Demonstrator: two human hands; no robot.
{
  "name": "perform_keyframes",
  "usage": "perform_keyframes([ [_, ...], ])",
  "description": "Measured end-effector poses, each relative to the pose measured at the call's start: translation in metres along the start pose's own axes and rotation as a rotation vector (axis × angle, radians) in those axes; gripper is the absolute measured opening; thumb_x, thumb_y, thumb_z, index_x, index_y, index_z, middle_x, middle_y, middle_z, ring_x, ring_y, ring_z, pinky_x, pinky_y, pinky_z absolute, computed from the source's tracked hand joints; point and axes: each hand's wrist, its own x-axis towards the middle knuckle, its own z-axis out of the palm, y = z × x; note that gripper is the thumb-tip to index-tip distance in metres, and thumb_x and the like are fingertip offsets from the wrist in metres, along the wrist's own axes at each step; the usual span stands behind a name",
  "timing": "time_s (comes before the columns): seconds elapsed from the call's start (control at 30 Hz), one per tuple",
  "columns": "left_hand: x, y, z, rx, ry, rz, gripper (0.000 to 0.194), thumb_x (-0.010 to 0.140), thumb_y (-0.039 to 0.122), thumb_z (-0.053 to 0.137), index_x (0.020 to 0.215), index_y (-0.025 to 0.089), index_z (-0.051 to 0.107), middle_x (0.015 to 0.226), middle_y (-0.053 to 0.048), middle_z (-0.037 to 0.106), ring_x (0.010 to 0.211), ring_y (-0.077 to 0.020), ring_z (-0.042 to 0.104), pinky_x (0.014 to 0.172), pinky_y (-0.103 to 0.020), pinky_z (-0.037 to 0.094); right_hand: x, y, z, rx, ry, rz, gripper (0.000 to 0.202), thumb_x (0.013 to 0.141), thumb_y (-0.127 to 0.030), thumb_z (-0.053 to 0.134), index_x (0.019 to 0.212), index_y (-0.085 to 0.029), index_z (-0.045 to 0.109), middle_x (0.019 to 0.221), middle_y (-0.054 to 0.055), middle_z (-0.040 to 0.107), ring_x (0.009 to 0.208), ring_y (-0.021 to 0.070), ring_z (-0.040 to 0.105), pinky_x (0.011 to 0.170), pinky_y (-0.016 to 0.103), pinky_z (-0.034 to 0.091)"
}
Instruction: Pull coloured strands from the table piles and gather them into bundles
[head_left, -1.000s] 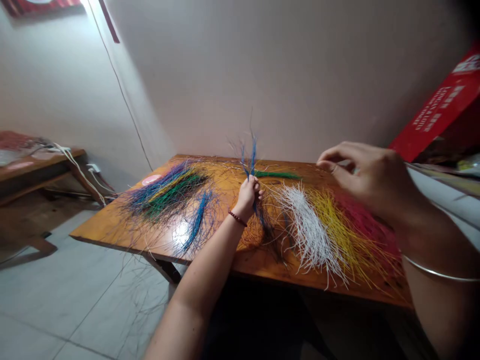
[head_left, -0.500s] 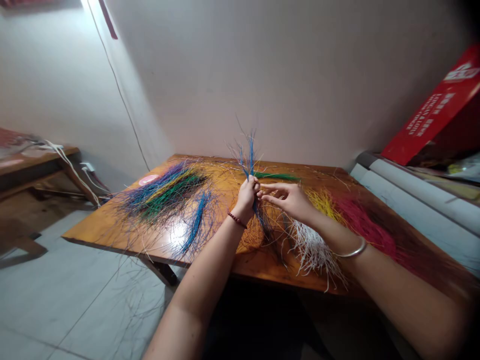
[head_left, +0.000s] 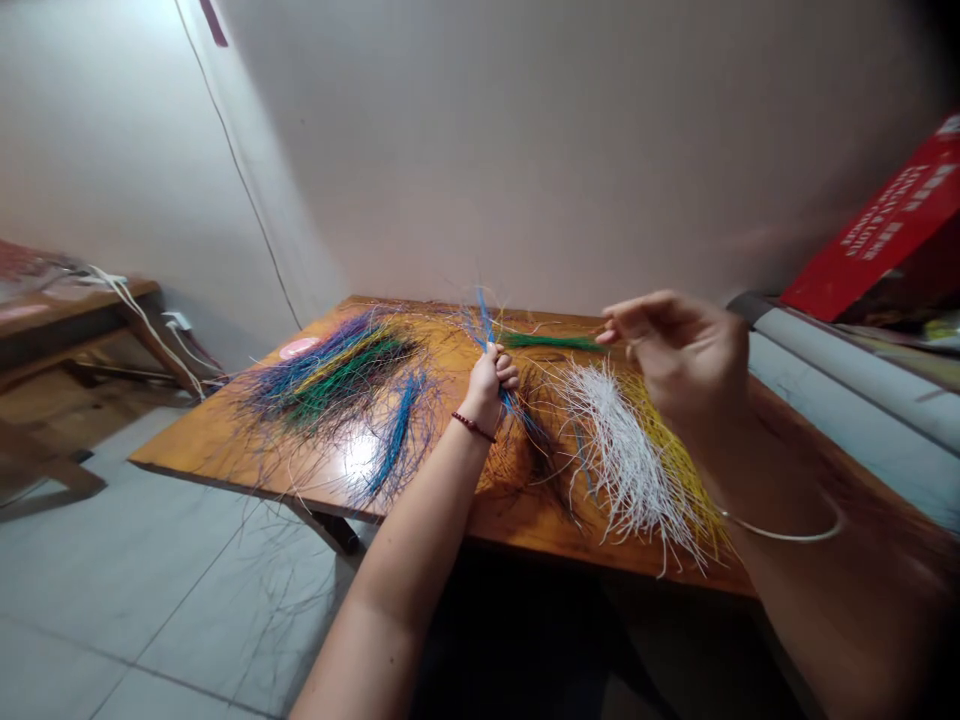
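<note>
My left hand (head_left: 493, 378) is closed in a fist around a bundle of thin blue strands (head_left: 484, 312). Their loose ends fan out above the fist and stick out below it. To the right, my right hand (head_left: 679, 345) is raised above the table with thumb and fingers pinched together, somewhat blurred; whatever it may hold is too fine to see. A pile of white strands (head_left: 626, 450) lies below it, partly over yellow strands (head_left: 686, 475). Green strands (head_left: 555, 342) lie behind, between the two hands. A small blue bundle (head_left: 396, 435) rests left of my left forearm.
Purple, yellow and green strands (head_left: 330, 375) are heaped on the left of the wooden table (head_left: 247, 475). A round pink item (head_left: 298, 348) lies behind them. On the right are a red box (head_left: 877, 225) and a white roll (head_left: 847, 360). A side bench (head_left: 142, 300) carries cables.
My right hand has moved away from my left fist, up and to the right, uncovering more of the white pile. My left hand keeps its grip on the blue strands.
</note>
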Motion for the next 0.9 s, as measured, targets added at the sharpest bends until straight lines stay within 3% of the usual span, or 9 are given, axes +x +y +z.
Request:
perform_keyframes([
  [0.07, -0.004, 0.016, -0.002, -0.029, -0.01, 0.047, 0.032, 0.097, 0.031, 0.038, 0.068, 0.017, 0.04, 0.049, 0.008, 0.017, 0.033, -0.0028, 0.017, 0.035, -0.014, 0.014, 0.016, 0.011, -0.009, 0.072, -0.086, 0.202, 0.026, 0.082, -0.045, 0.061, 0.087, -0.02, 0.064, 0.083, 0.006, 0.068, 0.075, 0.0173, 0.066, 0.058, 0.027, 0.05],
  [0.2, -0.022, 0.054, -0.005, -0.078, -0.149, 0.209, 0.025, 0.094, 0.024, 0.047, 0.07, 0.018, 0.045, 0.051, 0.007, 0.024, 0.035, -0.0023, 0.019, 0.034, -0.014, 0.016, 0.036, 0.063, -0.007, 0.183, -0.513, 0.575, 0.023, 0.083, -0.039, 0.059, 0.091, -0.019, 0.067, 0.098, 0.01, 0.07, 0.083, 0.0187, 0.068, 0.054, 0.025, 0.051],
  [0.33, -0.036, 0.066, -0.003, 0.026, -0.068, 0.31, 0.019, 0.091, 0.023, 0.054, 0.072, 0.02, 0.049, 0.053, 0.006, 0.027, 0.036, -0.0035, 0.019, 0.033, -0.015, 0.018, 0.026, 0.108, 0.029, 0.206, -0.757, 0.867, 0.016, 0.078, -0.033, 0.067, 0.084, -0.018, 0.069, 0.096, 0.011, 0.071, 0.077, 0.0145, 0.067, 0.053, 0.019, 0.049],
  [0.43, -0.034, 0.059, 0.0, 0.069, -0.053, 0.221, 0.018, 0.091, 0.027, 0.053, 0.074, 0.02, 0.051, 0.053, 0.006, 0.025, 0.035, -0.0028, 0.016, 0.033, -0.015, 0.015, 0.013, 0.122, 0.064, 0.134, -0.851, 0.911, 0.014, 0.073, -0.03, 0.073, 0.078, -0.017, 0.07, 0.086, 0.008, 0.072, 0.068, 0.0105, 0.065, 0.049, 0.015, 0.044],
  [0.57, -0.023, 0.048, -0.001, 0.076, -0.222, 0.025, 0.02, 0.092, 0.031, 0.05, 0.077, 0.019, 0.05, 0.052, 0.008, 0.022, 0.033, -0.0017, 0.013, 0.032, -0.014, 0.011, 0.005, 0.128, 0.097, -0.146, -0.786, 0.802, 0.02, 0.075, -0.026, 0.072, 0.061, -0.013, 0.065, 0.057, 0.005, 0.066, 0.044, 0.0071, 0.052, 0.039, 0.016, 0.033],
  [0.67, -0.015, 0.039, -0.004, 0.164, -0.285, -0.047, 0.021, 0.09, 0.036, 0.053, 0.079, 0.018, 0.049, 0.053, 0.009, 0.021, 0.033, -0.0018, 0.013, 0.032, -0.014, 0.01, 0.008, 0.129, 0.102, -0.244, -0.696, 0.766, 0.025, 0.077, -0.023, 0.07, 0.056, -0.012, 0.062, 0.047, 0.005, 0.06, 0.039, 0.0082, 0.048, 0.036, 0.018, 0.031],
  [0.8, -0.005, 0.023, -0.007, 0.354, -0.297, -0.025, 0.028, 0.085, 0.043, 0.059, 0.078, 0.018, 0.046, 0.054, 0.009, 0.023, 0.036, -0.0019, 0.016, 0.033, -0.012, 0.009, 0.015, 0.123, 0.085, -0.178, -0.516, 0.7, 0.019, 0.088, -0.022, 0.054, 0.08, -0.01, 0.067, 0.077, 0.01, 0.071, 0.053, 0.0105, 0.062, 0.04, 0.016, 0.038],
  [0.9, -0.001, 0.006, -0.007, 0.516, -0.295, 0.001, 0.032, 0.083, 0.046, 0.06, 0.077, 0.018, 0.044, 0.055, 0.009, 0.024, 0.037, -0.002, 0.018, 0.034, -0.012, 0.01, 0.014, 0.117, 0.066, 0.116, -0.368, 0.649, 0.019, 0.086, -0.02, 0.056, 0.101, -0.015, 0.066, 0.101, 0.01, 0.07, 0.07, 0.0133, 0.068, 0.048, 0.017, 0.047],
])
